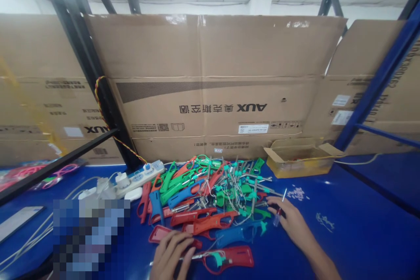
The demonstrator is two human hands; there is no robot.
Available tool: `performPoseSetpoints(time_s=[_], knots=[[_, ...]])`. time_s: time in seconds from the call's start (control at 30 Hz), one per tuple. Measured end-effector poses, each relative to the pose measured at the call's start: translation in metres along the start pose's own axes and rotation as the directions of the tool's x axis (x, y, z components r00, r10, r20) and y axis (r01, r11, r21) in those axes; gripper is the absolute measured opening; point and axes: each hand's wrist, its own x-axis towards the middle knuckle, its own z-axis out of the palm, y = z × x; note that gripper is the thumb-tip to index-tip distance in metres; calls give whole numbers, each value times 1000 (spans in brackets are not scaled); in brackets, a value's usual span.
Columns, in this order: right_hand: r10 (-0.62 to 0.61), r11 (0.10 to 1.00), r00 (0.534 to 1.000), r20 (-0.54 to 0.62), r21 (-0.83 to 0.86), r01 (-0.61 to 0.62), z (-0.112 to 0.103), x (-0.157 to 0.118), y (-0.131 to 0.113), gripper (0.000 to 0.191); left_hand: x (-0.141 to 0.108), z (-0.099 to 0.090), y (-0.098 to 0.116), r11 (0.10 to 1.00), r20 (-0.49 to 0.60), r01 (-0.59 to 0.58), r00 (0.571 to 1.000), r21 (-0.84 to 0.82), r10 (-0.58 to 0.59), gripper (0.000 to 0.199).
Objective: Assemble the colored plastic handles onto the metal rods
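Observation:
At the lower middle, my left hand (172, 256) has its fingers curled over the metal rod of a red lighter (241, 256), whose body lies flat with a teal part and thin wires on it. My right hand (288, 218), to the right of the pile, is closed around a small screwdriver (277, 218) with a clear purplish handle and a thin shaft pointing up. Ahead of both hands lies a heap of red, green, blue and orange lighter casings (208, 223), mixed with metal rods, teal parts and white wires (236, 188).
A yellow open carton (300, 168) stands at the back right, with small pink pieces (297, 193) before it. White power strips (144, 177) and cables are at left. Cardboard (203, 52) walls the back; a blue post (377, 70) rises at right.

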Motion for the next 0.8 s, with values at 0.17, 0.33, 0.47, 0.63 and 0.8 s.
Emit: performPoseSetpoints(time_s=[0.17, 0.33, 0.47, 0.63, 0.8], knots=[[62, 995, 995, 83, 70, -68, -2, -2, -10, 21, 6, -4, 15, 995, 14, 99, 995, -33, -99, 18], [106, 987, 992, 66, 117, -114, -5, 0, -18, 24, 8, -5, 21, 989, -6, 142, 990, -49, -143, 20], [180, 973, 983, -24, 152, -174, -15, -4, -18, 33, 9, -8, 21, 982, -16, 173, 984, -80, -175, 19], [286, 948, 932, -224, 209, -241, -16, -17, -38, 35, 15, -8, 30, 958, -58, 255, 963, -130, -264, 20], [253, 925, 953, -168, 331, -187, 19, -33, -121, 23, 39, 9, 62, 967, 32, 151, 989, -207, -148, 44]])
